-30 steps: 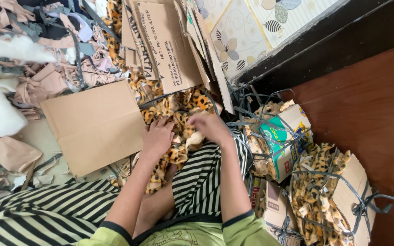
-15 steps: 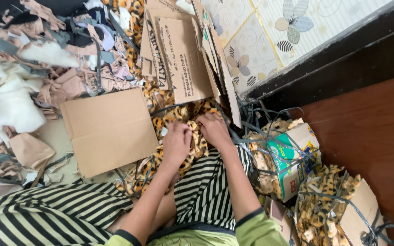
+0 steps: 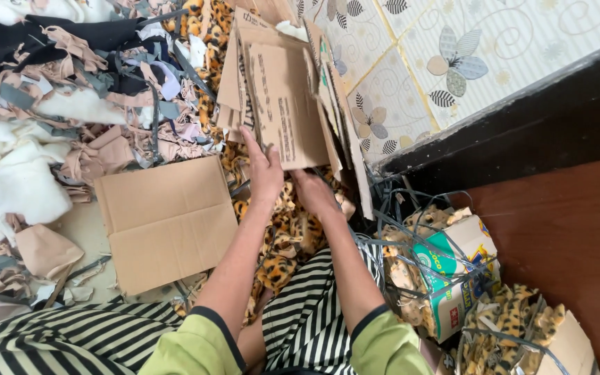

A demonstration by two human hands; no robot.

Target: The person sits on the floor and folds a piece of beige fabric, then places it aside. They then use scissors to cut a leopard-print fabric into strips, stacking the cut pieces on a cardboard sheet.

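Cardboard sheets lean in a stack against the patterned wall, just above both hands. The left hand lies with fingers spread, open, its fingertips touching the lower edge of the front sheet. The right hand rests below that edge on leopard-print fabric pieces; whether it grips something I cannot tell. A flat cardboard piece lies left of the arms.
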